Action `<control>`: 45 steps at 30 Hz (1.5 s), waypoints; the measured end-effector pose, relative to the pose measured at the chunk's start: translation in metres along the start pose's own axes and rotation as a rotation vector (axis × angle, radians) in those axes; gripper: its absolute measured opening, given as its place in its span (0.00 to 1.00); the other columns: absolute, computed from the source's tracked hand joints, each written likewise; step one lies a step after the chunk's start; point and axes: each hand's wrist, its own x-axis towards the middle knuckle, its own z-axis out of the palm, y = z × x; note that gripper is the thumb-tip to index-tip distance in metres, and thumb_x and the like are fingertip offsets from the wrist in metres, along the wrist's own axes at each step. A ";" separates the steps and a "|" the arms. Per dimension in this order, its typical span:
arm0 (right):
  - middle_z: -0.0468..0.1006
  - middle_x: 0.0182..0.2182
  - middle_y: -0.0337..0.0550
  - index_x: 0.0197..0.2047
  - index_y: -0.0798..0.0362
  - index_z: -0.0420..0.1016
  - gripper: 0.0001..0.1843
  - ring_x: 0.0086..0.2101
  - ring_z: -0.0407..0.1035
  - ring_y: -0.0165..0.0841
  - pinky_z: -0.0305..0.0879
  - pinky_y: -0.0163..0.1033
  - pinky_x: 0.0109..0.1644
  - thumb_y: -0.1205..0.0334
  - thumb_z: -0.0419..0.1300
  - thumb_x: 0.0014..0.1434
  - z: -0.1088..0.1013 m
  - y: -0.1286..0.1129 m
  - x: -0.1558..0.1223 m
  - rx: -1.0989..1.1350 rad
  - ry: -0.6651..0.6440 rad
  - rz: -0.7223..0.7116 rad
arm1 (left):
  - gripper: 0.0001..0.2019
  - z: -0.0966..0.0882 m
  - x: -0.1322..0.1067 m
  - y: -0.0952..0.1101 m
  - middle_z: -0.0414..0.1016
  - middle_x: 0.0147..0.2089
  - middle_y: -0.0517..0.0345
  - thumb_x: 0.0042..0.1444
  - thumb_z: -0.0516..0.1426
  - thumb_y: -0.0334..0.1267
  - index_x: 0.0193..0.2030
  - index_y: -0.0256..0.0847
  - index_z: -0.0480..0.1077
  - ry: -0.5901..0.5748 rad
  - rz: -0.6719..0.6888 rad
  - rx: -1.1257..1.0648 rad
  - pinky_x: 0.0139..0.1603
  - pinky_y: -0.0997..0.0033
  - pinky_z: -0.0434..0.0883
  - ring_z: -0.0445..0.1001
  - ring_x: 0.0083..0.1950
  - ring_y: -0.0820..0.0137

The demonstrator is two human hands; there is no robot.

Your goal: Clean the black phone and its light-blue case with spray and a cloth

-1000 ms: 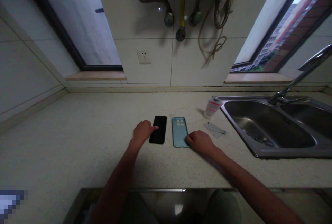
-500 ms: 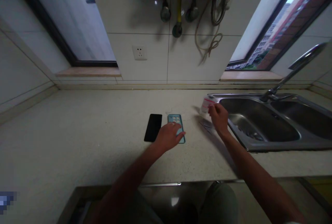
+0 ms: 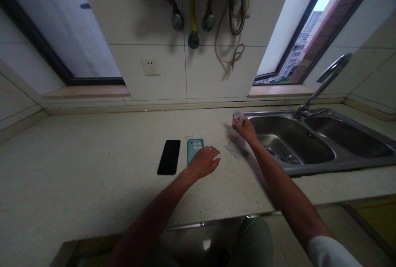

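Observation:
My left hand (image 3: 204,160) is open, its fingers spread loosely just above the counter. It covers the lower right of a light blue phone case (image 3: 194,147) with round camera openings; whether it touches the case I cannot tell. Left of the case lies a black phone (image 3: 169,157), dark face up. At the sink's left edge, my right hand (image 3: 247,131) is closed on a small white packet (image 3: 237,118) with red and black print. Below that hand, a thin clear plastic sheet (image 3: 235,150) lies on the counter.
A double steel sink (image 3: 297,139) with a tall faucet (image 3: 321,83) takes up the right side. The speckled pale counter (image 3: 93,155) runs along a tiled wall with a socket (image 3: 150,66), hoses and a tied cord (image 3: 232,57). Windows stand on both sides.
My view has turned to the right. The left hand has moved right relative to the phone case, baring more of it. My right hand has turned the packet, so its red print faces me.

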 end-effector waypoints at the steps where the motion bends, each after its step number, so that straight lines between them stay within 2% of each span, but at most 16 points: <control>1: 0.80 0.42 0.55 0.48 0.57 0.73 0.27 0.42 0.74 0.45 0.69 0.49 0.46 0.45 0.60 0.54 -0.002 0.000 0.000 0.026 -0.007 0.018 | 0.10 -0.001 -0.002 -0.001 0.77 0.51 0.45 0.64 0.54 0.36 0.49 0.37 0.72 0.013 0.022 -0.018 0.58 0.55 0.70 0.74 0.55 0.60; 4: 0.82 0.41 0.51 0.45 0.56 0.76 0.25 0.41 0.76 0.41 0.69 0.46 0.47 0.46 0.64 0.51 -0.007 -0.008 -0.007 0.240 0.022 0.070 | 0.10 -0.007 -0.007 -0.002 0.77 0.51 0.46 0.64 0.53 0.35 0.49 0.39 0.72 0.072 0.040 -0.065 0.60 0.54 0.69 0.74 0.55 0.60; 6: 0.83 0.40 0.49 0.44 0.56 0.77 0.27 0.40 0.76 0.41 0.71 0.46 0.47 0.48 0.69 0.44 -0.008 -0.021 -0.014 0.493 -0.035 0.078 | 0.11 -0.012 -0.009 0.000 0.77 0.52 0.46 0.64 0.53 0.36 0.51 0.40 0.72 0.127 -0.002 -0.115 0.61 0.53 0.68 0.73 0.56 0.60; 8: 0.83 0.36 0.47 0.41 0.56 0.78 0.27 0.38 0.77 0.41 0.73 0.46 0.45 0.48 0.73 0.41 -0.007 -0.039 -0.023 0.780 -0.124 0.164 | 0.14 -0.014 -0.008 0.002 0.76 0.53 0.46 0.63 0.54 0.37 0.54 0.41 0.69 0.205 -0.102 -0.220 0.60 0.52 0.69 0.74 0.56 0.60; 10: 0.83 0.36 0.45 0.38 0.54 0.78 0.24 0.38 0.77 0.40 0.75 0.48 0.45 0.50 0.74 0.41 -0.006 -0.057 -0.034 1.020 -0.226 0.210 | 0.20 -0.012 -0.005 0.003 0.74 0.56 0.44 0.61 0.58 0.41 0.59 0.41 0.65 0.313 -0.249 -0.402 0.54 0.55 0.73 0.75 0.52 0.61; 13: 0.83 0.36 0.44 0.34 0.53 0.79 0.18 0.38 0.77 0.39 0.75 0.48 0.47 0.53 0.74 0.43 -0.004 -0.080 -0.053 1.218 -0.371 0.205 | 0.32 -0.010 0.000 0.002 0.72 0.57 0.41 0.53 0.64 0.49 0.60 0.39 0.60 0.447 -0.441 -0.770 0.41 0.62 0.77 0.78 0.45 0.64; 16: 0.83 0.36 0.43 0.35 0.53 0.80 0.17 0.39 0.77 0.38 0.75 0.47 0.49 0.57 0.76 0.42 -0.002 -0.091 -0.070 1.321 -0.475 0.227 | 0.32 -0.013 0.002 0.003 0.75 0.49 0.44 0.48 0.67 0.55 0.53 0.38 0.63 0.466 -0.492 -1.053 0.33 0.67 0.77 0.79 0.39 0.65; 18: 0.83 0.37 0.42 0.37 0.52 0.79 0.18 0.41 0.76 0.38 0.74 0.46 0.51 0.58 0.76 0.42 0.000 -0.093 -0.078 1.392 -0.501 0.261 | 0.30 -0.017 0.002 0.005 0.77 0.46 0.48 0.46 0.68 0.54 0.48 0.38 0.65 0.483 -0.488 -1.128 0.33 0.68 0.77 0.79 0.38 0.66; 23: 0.82 0.41 0.44 0.39 0.50 0.77 0.18 0.48 0.75 0.41 0.72 0.46 0.55 0.50 0.72 0.49 0.000 -0.092 -0.079 1.570 -0.523 0.341 | 0.29 -0.022 0.001 0.010 0.79 0.45 0.49 0.43 0.71 0.47 0.49 0.39 0.67 0.615 -0.463 -1.168 0.45 0.65 0.77 0.80 0.43 0.65; 25: 0.82 0.44 0.45 0.42 0.50 0.77 0.20 0.49 0.74 0.42 0.73 0.47 0.54 0.49 0.72 0.49 -0.002 -0.090 -0.076 1.578 -0.534 0.335 | 0.31 -0.024 0.002 0.010 0.79 0.45 0.49 0.41 0.71 0.47 0.49 0.40 0.66 0.696 -0.454 -1.161 0.47 0.64 0.76 0.80 0.44 0.65; 29: 0.80 0.49 0.44 0.53 0.45 0.73 0.28 0.44 0.76 0.38 0.75 0.41 0.43 0.57 0.73 0.48 -0.004 -0.085 -0.074 1.435 -0.545 0.246 | 0.30 -0.034 0.001 0.006 0.77 0.41 0.54 0.41 0.71 0.50 0.48 0.40 0.66 0.797 -0.447 -1.048 0.39 0.69 0.75 0.79 0.38 0.68; 33: 0.76 0.54 0.45 0.61 0.42 0.67 0.46 0.44 0.75 0.35 0.73 0.37 0.42 0.67 0.77 0.39 -0.003 -0.083 -0.079 1.311 -0.758 0.101 | 0.27 -0.041 -0.001 0.002 0.74 0.34 0.59 0.44 0.68 0.53 0.45 0.41 0.67 0.803 -0.494 -0.945 0.30 0.73 0.71 0.75 0.31 0.72; 36: 0.80 0.44 0.43 0.54 0.52 0.74 0.38 0.38 0.74 0.32 0.71 0.35 0.40 0.67 0.76 0.38 -0.003 -0.085 -0.084 1.164 -0.966 0.026 | 0.28 -0.039 -0.001 0.001 0.74 0.36 0.58 0.43 0.69 0.53 0.46 0.41 0.68 0.759 -0.453 -0.959 0.33 0.72 0.72 0.76 0.34 0.71; 39: 0.80 0.34 0.39 0.46 0.57 0.77 0.29 0.33 0.73 0.30 0.69 0.34 0.38 0.65 0.76 0.39 -0.006 -0.088 -0.088 1.062 -1.027 -0.017 | 0.30 -0.038 -0.003 0.001 0.75 0.40 0.54 0.44 0.69 0.55 0.49 0.40 0.70 0.701 -0.354 -0.993 0.39 0.71 0.72 0.76 0.39 0.69; 42: 0.81 0.36 0.42 0.47 0.57 0.76 0.30 0.34 0.76 0.33 0.71 0.36 0.39 0.62 0.76 0.40 -0.006 -0.090 -0.092 1.109 -1.049 -0.009 | 0.32 -0.042 -0.005 -0.003 0.75 0.44 0.50 0.49 0.64 0.61 0.53 0.40 0.71 0.617 -0.299 -1.040 0.39 0.70 0.72 0.75 0.40 0.68; 45: 0.82 0.39 0.45 0.50 0.54 0.73 0.33 0.32 0.77 0.34 0.73 0.36 0.34 0.53 0.75 0.42 -0.004 -0.090 -0.096 1.252 -1.082 0.055 | 0.35 -0.050 -0.006 -0.011 0.76 0.48 0.48 0.47 0.67 0.59 0.58 0.41 0.71 0.401 -0.235 -1.127 0.40 0.68 0.73 0.75 0.41 0.67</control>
